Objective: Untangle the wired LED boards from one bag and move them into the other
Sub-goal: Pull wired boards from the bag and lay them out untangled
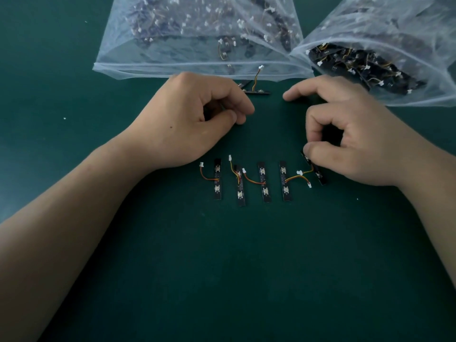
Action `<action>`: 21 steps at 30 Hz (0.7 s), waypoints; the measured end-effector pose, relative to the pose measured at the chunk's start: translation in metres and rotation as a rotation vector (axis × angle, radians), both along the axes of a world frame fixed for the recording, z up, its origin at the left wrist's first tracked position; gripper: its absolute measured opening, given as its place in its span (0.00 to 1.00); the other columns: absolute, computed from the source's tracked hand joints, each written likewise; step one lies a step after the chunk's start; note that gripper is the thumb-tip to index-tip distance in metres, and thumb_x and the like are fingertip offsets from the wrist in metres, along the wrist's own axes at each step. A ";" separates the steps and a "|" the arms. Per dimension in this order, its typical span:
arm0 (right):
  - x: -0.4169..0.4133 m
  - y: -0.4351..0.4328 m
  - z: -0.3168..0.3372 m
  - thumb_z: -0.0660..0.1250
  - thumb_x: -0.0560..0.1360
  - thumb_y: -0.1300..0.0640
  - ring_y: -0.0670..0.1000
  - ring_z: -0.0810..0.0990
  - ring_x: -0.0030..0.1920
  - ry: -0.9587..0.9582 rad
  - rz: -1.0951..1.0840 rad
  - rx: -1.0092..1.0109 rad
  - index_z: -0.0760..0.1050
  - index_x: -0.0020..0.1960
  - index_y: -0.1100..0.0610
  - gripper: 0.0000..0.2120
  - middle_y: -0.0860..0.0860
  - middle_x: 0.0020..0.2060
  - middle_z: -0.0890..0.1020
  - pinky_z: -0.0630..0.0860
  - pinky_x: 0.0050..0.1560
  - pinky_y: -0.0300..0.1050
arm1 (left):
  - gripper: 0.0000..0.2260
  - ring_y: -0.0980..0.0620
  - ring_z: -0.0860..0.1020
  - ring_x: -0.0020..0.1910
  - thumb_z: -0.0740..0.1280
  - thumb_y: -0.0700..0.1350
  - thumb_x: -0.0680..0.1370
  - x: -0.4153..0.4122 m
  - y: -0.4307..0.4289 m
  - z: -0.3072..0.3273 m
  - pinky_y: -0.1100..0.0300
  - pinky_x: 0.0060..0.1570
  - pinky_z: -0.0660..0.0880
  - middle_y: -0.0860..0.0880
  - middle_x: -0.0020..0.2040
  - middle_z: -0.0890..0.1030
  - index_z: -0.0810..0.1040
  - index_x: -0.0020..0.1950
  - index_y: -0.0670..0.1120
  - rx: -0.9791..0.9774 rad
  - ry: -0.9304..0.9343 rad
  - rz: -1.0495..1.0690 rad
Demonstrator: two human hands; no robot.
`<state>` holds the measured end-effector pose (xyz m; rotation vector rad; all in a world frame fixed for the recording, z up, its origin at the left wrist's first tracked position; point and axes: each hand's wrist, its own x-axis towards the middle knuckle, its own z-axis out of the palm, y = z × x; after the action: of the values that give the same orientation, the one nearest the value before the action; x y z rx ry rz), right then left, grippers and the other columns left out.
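LED boards [283, 177]: we judge them light and stiff; grip the edges, not the wires.
Right hand [357, 144]: pinches the tilted board [320, 176].
Left hand [187, 119]: curled; we cannot tell what it holds.

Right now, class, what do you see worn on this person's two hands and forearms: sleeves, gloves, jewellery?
Nothing is worn. The left hand and right hand are bare, with no gloves or rings. The left forearm and right forearm are bare to the picture's edge: no sleeve, watch or bracelet shows.

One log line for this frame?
right hand: pinches tilted board | left hand: curled, hold unclear | mat: four boards in row | loose board: at mesh bag mouth
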<state>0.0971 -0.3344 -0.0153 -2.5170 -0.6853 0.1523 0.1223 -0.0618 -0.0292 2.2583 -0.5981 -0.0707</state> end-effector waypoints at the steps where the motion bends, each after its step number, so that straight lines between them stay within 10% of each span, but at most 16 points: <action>1: 0.000 -0.001 0.000 0.69 0.70 0.54 0.45 0.69 0.72 0.000 0.005 0.001 0.73 0.36 0.48 0.06 0.44 0.70 0.74 0.61 0.74 0.56 | 0.13 0.61 0.80 0.40 0.69 0.37 0.79 0.000 0.000 0.000 0.74 0.43 0.71 0.61 0.45 0.86 0.86 0.55 0.53 -0.001 -0.001 0.000; 21: -0.001 -0.005 0.006 0.72 0.67 0.54 0.45 0.66 0.74 0.088 0.062 0.018 0.77 0.41 0.45 0.06 0.42 0.72 0.72 0.58 0.77 0.59 | 0.13 0.62 0.80 0.40 0.69 0.37 0.79 -0.001 0.000 0.001 0.74 0.43 0.71 0.61 0.45 0.86 0.86 0.55 0.54 0.004 0.003 0.004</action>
<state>0.0965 -0.3398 -0.0091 -2.4572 -0.7260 0.2762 0.1215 -0.0618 -0.0280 2.2632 -0.5921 -0.0739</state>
